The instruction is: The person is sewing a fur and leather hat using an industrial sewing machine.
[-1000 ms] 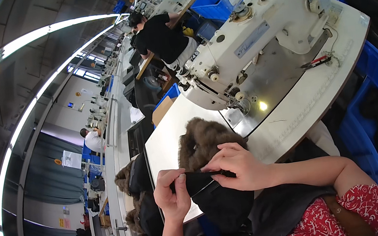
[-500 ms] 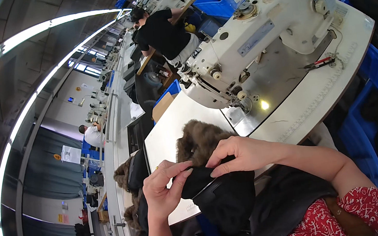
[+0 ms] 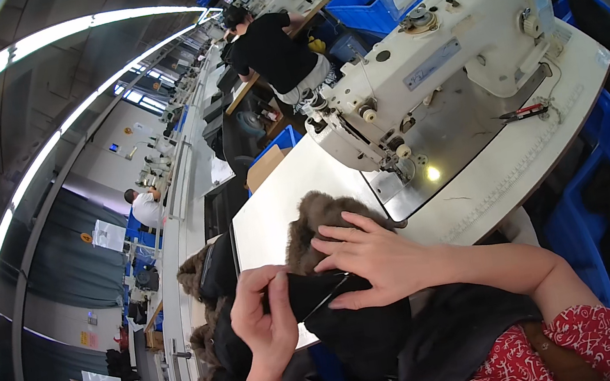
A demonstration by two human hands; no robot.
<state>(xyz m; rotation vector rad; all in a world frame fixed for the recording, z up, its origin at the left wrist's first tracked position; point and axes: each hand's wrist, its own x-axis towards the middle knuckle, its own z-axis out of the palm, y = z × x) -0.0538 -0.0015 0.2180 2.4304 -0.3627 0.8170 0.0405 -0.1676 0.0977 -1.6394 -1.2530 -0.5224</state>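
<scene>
My left hand (image 3: 264, 315) pinches an edge of a black fabric piece (image 3: 359, 340) between thumb and fingers. My right hand (image 3: 367, 260) has its fingers spread over the black cloth and a brown fur piece (image 3: 309, 217), thumb resting beside a thin pale line on the cloth, perhaps a zipper. The fur lies on the white table (image 3: 268, 204) just left of the sewing machine (image 3: 430, 77), beneath whose needle area is a metal plate. Red-handled snips (image 3: 526, 112) lie on the machine bed.
Fur-trimmed black pieces (image 3: 216, 282) are piled to the left. Blue bins (image 3: 585, 219) stand at the right, with another blue bin (image 3: 364, 8) behind the machine. A co-worker in black (image 3: 273, 53) bends over a bench ahead; another person (image 3: 146, 210) sits farther left.
My right hand has gone from a pinching hold to spread fingers over the fur and cloth. My left hand has shifted slightly left, still pinching the fabric.
</scene>
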